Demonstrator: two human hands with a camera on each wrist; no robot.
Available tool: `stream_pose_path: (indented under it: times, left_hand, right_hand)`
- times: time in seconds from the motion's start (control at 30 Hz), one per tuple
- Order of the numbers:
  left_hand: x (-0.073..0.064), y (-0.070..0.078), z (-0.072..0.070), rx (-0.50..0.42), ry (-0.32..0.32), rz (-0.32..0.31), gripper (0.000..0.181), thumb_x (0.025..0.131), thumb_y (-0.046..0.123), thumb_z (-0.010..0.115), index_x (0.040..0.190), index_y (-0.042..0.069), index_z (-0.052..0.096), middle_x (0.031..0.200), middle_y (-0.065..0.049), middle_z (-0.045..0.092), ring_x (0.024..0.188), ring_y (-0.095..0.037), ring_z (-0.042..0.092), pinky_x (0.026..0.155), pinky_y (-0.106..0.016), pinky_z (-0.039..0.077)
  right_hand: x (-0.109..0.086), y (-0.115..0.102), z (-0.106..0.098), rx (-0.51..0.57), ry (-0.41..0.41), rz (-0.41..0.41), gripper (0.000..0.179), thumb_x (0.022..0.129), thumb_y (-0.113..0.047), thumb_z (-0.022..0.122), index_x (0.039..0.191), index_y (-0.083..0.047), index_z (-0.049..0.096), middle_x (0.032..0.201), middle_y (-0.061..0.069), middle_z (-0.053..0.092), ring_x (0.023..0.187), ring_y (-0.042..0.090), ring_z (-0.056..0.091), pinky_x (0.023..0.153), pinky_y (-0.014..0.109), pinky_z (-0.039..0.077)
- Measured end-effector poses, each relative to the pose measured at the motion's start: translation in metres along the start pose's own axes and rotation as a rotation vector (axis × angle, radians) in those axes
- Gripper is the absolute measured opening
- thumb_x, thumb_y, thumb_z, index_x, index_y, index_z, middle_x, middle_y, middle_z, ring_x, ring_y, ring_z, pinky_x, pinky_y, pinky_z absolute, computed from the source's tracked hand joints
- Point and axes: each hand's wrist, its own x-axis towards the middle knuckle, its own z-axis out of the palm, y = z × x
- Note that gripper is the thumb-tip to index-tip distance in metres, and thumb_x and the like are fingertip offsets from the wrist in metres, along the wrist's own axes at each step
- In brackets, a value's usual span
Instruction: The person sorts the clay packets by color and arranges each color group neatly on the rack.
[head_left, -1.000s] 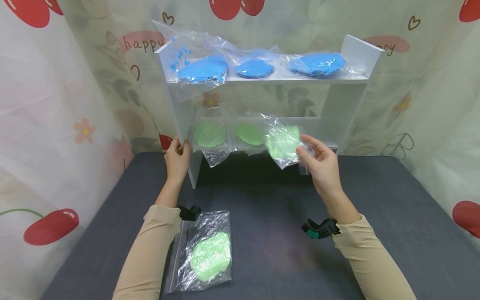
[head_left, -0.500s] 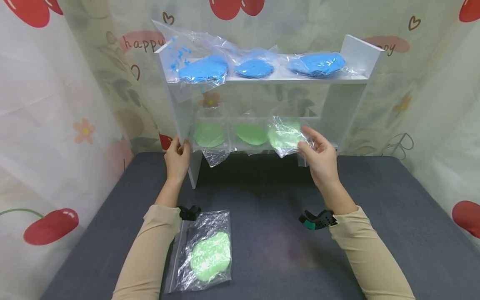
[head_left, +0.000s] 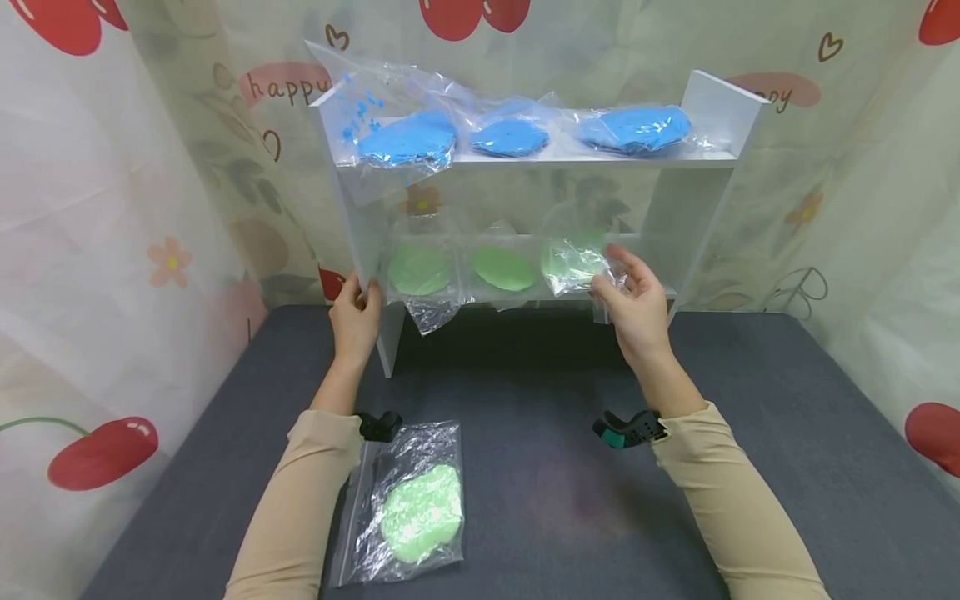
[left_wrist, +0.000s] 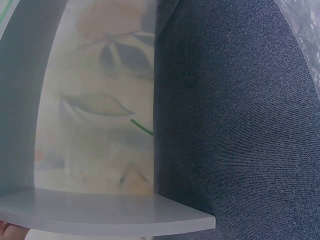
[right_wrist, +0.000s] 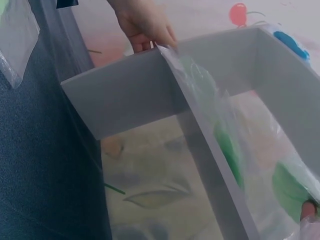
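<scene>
My right hand (head_left: 641,308) pinches a clear zip bag (head_left: 576,268) by its right edge; inside is a flat, round, pale green thing. The bag is at the right part of the lower board of a white shelf unit (head_left: 540,163). At the unit's left side panel, my left hand (head_left: 355,322) grips the front edge; the right wrist view also shows this left hand (right_wrist: 145,25) on the panel. Two more bags with green discs (head_left: 418,268) lie side by side on the lower board, left of the held bag.
Several bagged blue discs (head_left: 510,137) lie on the top board. On the dark table (head_left: 540,500), another zip bag with a green disc (head_left: 422,512) lies near the left forearm. A patterned curtain (head_left: 180,150) hangs behind and at the sides.
My right hand has moved up and slightly back with the green bag, bringing it from in front of the lower board onto it. The left hand stays put.
</scene>
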Motion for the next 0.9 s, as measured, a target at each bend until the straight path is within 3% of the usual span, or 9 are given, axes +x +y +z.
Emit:
stream_pose_path:
  times: [0.3,0.5,0.63,0.77,0.9]
  left_hand:
    - [0.000,-0.001,0.000,0.001,0.006,-0.001,0.038,0.097,0.025,0.046,0.133,0.015,0.053,0.130,-0.015,0.058,0.115,-0.032,0.059,0.082,-0.049,0.052]
    - [0.001,0.001,0.000,-0.009,-0.007,-0.017,0.039,0.097,0.021,0.046,0.134,0.010,0.051,0.132,-0.018,0.055,0.117,-0.034,0.057,0.085,-0.051,0.051]
    - [0.002,0.003,0.000,-0.017,-0.017,-0.039,0.039,0.097,0.017,0.046,0.134,0.007,0.050,0.132,-0.021,0.054,0.118,-0.036,0.055,0.087,-0.052,0.050]
    - [0.000,0.004,0.000,-0.001,-0.009,-0.027,0.039,0.097,0.020,0.046,0.134,0.010,0.051,0.132,-0.019,0.056,0.117,-0.034,0.057,0.087,-0.050,0.051]
    - [-0.001,0.002,0.000,0.023,0.008,-0.002,0.039,0.096,0.024,0.046,0.134,0.016,0.052,0.129,-0.018,0.058,0.114,-0.033,0.060,0.084,-0.049,0.053]
  right_hand:
    - [0.009,0.007,0.006,-0.010,0.037,0.015,0.042,0.084,0.011,0.054,0.124,-0.002,0.051,0.106,0.002,0.048,0.065,0.004,0.054,0.067,0.014,0.051]
    - [0.012,0.012,0.008,-0.069,0.058,0.011,0.042,0.083,0.009,0.054,0.124,-0.001,0.052,0.103,0.000,0.050,0.069,0.005,0.055,0.066,0.015,0.049]
    - [0.014,0.016,0.009,-0.145,0.072,0.004,0.043,0.083,0.006,0.056,0.126,0.000,0.051,0.105,-0.001,0.052,0.076,0.005,0.055,0.067,0.014,0.049]
    - [0.014,0.020,0.009,-0.262,0.081,-0.002,0.044,0.085,0.001,0.058,0.128,-0.001,0.051,0.111,0.002,0.054,0.084,0.004,0.055,0.070,0.012,0.048]
    - [0.014,0.022,0.008,-0.356,0.078,-0.025,0.044,0.086,-0.005,0.060,0.129,-0.005,0.051,0.101,0.001,0.056,0.077,0.002,0.055,0.066,0.014,0.046]
